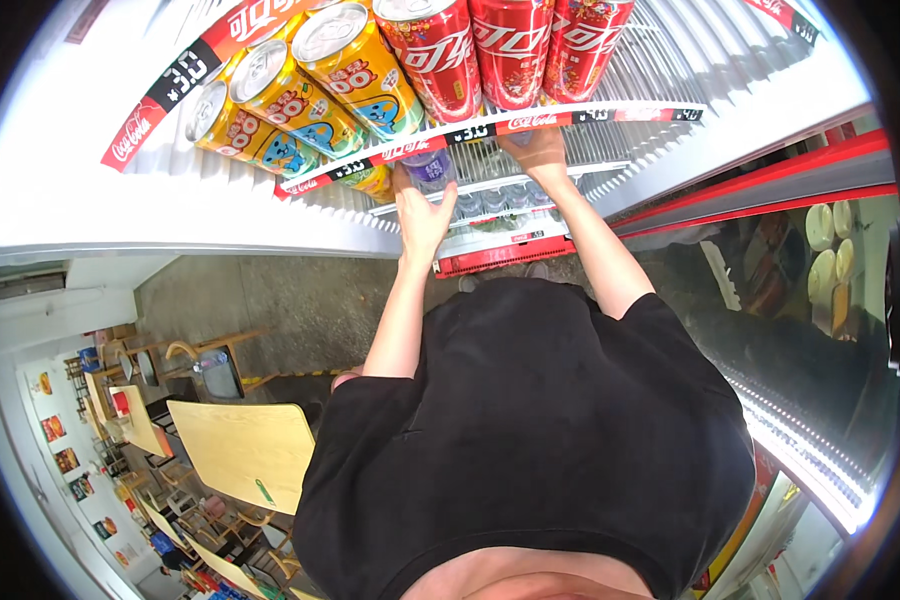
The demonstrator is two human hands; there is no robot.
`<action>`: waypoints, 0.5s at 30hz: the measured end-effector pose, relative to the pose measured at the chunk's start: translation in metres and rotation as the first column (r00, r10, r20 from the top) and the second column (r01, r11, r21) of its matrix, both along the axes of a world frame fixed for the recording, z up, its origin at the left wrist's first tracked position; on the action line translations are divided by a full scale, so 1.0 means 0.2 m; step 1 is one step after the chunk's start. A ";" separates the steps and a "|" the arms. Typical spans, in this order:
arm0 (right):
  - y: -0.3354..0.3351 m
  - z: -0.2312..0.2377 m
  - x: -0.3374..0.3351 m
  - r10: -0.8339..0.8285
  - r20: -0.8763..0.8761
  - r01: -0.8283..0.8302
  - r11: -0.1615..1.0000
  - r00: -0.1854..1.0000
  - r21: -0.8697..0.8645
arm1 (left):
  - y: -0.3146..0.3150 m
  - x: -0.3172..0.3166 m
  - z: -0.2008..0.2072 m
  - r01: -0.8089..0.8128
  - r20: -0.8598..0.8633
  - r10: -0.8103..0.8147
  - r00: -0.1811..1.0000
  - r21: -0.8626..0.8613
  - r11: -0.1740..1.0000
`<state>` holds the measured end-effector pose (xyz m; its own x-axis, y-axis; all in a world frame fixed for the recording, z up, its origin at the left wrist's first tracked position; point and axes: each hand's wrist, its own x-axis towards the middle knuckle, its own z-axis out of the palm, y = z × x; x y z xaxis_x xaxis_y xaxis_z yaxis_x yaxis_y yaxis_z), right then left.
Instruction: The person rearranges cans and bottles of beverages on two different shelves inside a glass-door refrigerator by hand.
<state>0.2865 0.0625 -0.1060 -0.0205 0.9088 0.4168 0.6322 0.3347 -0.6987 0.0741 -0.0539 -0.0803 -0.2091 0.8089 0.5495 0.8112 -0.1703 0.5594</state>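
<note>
Inside an upright drinks cooler, my left hand reaches under the front edge of a wire shelf. Its thumb and fingers lie on both sides of a purple-labelled drink container, whose upper part the shelf edge hides. My right hand is up under the same shelf, further right, with its fingertips mostly hidden behind the price strip; what it holds, if anything, is not visible. On the shelf above stand yellow cans at the left and red cans to their right.
Lower down are clear bottles on another rack, above the cooler's red bottom edge. The cooler's red-edged glass door stands swung out at the right. Wooden tables and chairs are at the lower left.
</note>
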 end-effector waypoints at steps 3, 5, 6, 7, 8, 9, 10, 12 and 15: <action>0.01 0.00 0.00 0.062 -0.036 -0.064 0.997 0.997 -0.036 | 0.11 -0.02 -0.02 0.079 0.235 -0.050 0.971 -0.116 0.990; 0.02 -0.04 0.03 0.074 -0.052 -0.076 0.996 0.996 -0.042 | 0.17 0.01 0.02 0.105 0.337 -0.060 0.940 -0.118 0.987; 0.03 -0.07 0.03 0.055 -0.029 -0.057 0.997 0.998 -0.059 | 0.18 0.03 0.05 0.122 0.436 -0.059 0.898 -0.118 0.986; 0.03 -0.07 0.02 0.046 -0.009 -0.047 0.996 0.999 -0.073 | 0.18 0.04 0.09 0.079 0.432 -0.024 0.902 -0.109 0.991; 0.03 -0.06 0.02 0.047 -0.010 -0.048 0.996 0.999 -0.072 | 0.19 0.03 0.07 0.078 0.430 -0.024 0.903 -0.108 0.991; 0.03 -0.06 0.01 0.053 -0.026 -0.054 0.998 0.998 -0.030 | 0.21 -0.01 0.03 0.116 0.438 -0.069 0.896 -0.082 0.990; 0.03 -0.07 0.01 0.055 -0.038 -0.055 0.998 0.998 0.009 | 0.23 -0.02 0.01 0.159 0.448 -0.117 0.887 -0.058 0.986; 0.03 -0.08 0.00 0.050 -0.037 -0.051 0.998 0.998 -0.032 | 0.26 -0.05 -0.02 0.214 0.522 -0.157 0.839 -0.050 0.976; 0.04 -0.08 0.01 0.052 -0.041 -0.055 0.996 0.998 -0.063 | 0.26 -0.07 -0.01 0.338 0.550 -0.205 0.809 -0.152 0.929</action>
